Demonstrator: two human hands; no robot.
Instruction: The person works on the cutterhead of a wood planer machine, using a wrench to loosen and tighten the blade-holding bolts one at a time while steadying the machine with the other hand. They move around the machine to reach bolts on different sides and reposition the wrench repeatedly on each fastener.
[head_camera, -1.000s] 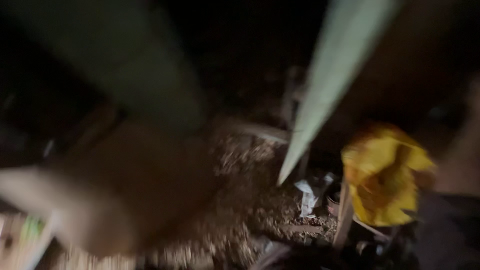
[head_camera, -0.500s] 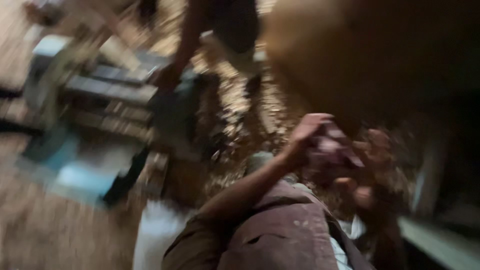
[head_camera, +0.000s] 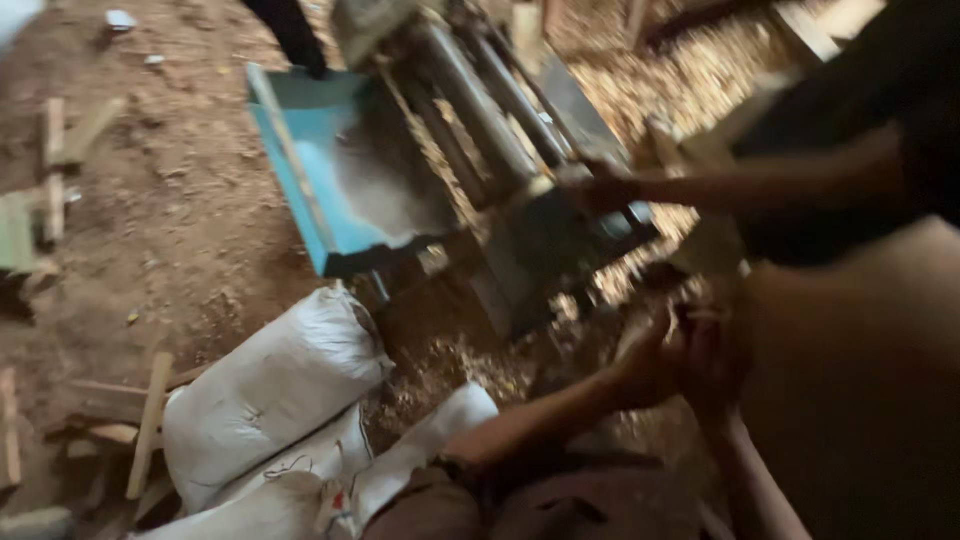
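Both hands together low by the machine (head_camera: 520, 190): left hand (head_camera: 650, 365) and right hand (head_camera: 715, 365) clamped on something, probably wood scrap—blurred. Sacks (head_camera: 270, 390) nearby.

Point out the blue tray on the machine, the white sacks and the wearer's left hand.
blue tray (head_camera: 300, 150): head view, its floor.
white sacks (head_camera: 270, 385): head view, the top sack's side.
left hand (head_camera: 648, 368): head view, its back.
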